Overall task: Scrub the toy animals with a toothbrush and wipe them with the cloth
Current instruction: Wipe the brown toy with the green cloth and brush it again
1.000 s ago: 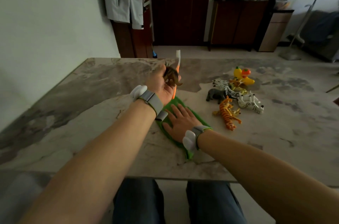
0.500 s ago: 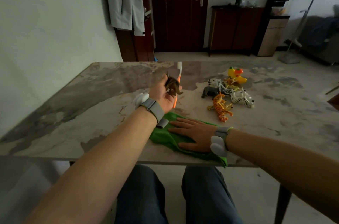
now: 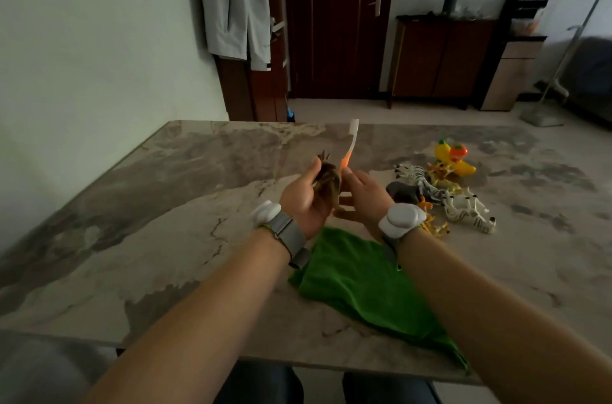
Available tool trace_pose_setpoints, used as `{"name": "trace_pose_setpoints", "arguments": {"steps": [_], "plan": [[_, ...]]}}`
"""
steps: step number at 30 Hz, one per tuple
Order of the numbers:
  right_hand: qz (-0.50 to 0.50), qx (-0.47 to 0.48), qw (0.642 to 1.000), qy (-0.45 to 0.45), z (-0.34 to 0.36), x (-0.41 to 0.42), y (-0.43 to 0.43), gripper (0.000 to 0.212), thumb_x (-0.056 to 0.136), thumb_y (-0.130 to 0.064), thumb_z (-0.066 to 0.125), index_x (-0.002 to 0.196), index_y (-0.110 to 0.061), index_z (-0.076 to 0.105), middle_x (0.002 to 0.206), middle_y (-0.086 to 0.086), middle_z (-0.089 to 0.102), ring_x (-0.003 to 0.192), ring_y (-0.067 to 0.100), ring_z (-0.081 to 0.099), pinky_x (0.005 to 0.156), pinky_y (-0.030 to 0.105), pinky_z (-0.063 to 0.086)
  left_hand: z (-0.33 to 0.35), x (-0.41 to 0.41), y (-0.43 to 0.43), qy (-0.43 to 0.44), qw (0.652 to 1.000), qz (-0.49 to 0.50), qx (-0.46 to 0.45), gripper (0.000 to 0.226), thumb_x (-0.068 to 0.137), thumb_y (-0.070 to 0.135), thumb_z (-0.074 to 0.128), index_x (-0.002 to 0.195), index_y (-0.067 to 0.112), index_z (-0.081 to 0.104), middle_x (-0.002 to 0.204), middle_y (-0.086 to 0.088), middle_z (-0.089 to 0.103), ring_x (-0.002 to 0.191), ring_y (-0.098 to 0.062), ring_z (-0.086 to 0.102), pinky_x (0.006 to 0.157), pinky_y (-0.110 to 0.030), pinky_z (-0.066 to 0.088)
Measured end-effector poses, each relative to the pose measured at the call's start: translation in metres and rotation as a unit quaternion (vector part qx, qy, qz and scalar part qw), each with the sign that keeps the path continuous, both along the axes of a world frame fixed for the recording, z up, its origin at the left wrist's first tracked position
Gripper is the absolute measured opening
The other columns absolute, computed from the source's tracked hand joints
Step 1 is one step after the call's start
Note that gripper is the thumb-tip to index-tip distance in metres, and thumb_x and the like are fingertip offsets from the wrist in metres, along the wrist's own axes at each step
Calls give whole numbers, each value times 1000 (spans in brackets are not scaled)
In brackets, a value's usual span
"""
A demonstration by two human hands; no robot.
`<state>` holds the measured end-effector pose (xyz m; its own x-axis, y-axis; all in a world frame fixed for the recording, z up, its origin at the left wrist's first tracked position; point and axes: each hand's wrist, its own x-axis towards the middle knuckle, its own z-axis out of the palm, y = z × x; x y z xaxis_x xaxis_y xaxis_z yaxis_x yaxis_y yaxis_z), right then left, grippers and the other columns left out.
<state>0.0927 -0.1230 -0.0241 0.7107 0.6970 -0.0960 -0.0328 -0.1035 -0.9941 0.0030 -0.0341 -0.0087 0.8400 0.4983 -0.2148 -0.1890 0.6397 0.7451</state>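
Marbled stone tabletop (image 3: 159, 238) filling the head view, with a dim room behind: dark door (image 3: 337, 16), pale jacket (image 3: 231, 6) hanging at left, low cabinet (image 3: 443, 56) at right. Above the table's middle, left hand (image 3: 303, 201) curled round a brown toy animal (image 3: 329, 180), gripping it by the body, spikes or horns poking out on top. Just right of it, toothbrush (image 3: 352, 138) nearly upright, white head up, orange handle running down between the two hands. Right hand (image 3: 366, 195) raised beside it, thumb against the orange part, fingers stretched toward the left palm; cannot tell whether closed on the handle or only touching. Green cloth (image 3: 364, 287) flat on the table below both wrists, far corner reaching the near edge. More toys heaped to the right: zebras (image 3: 417, 177), a grey animal (image 3: 402, 193), a yellow and orange toy (image 3: 453, 158) behind. By the look of it, hard moulded plastic: light, stiff, unlikely to break, though thin legs and horns apt to snag bristles. Best held round the trunk, as here, leaving back and flanks bare for scrubbing. Brush slim and light, best taken low on the handle. Cloth soft and limp, likely to slip off if dragged toward the near edge. Ample bare table to the left and beyond the hands; tighter on the right, heap lying near the right wrist.
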Motion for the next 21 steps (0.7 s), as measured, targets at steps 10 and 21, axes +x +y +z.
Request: {"name": "trace_pose_setpoints", "arguments": {"steps": [10,21], "plan": [[-137,-28,967,-215,0,17,2,23,102,-38,50,108,-21,63,89,-6,70,80,17,69,72,38,60,-24,12,16,19,999,1,38,47,99,40,53,114,-3,63,98,-20,69,91,-34,70,86,-46,59],[-49,-114,949,-289,-24,1,-12,26,99,-46,51,93,-26,65,79,-6,66,67,7,61,56,19,50,-57,18,59,-9,989,14,144,12,88,4,68,97,-3,65,80,-15,65,73,-22,66,68,-31,54]]}}
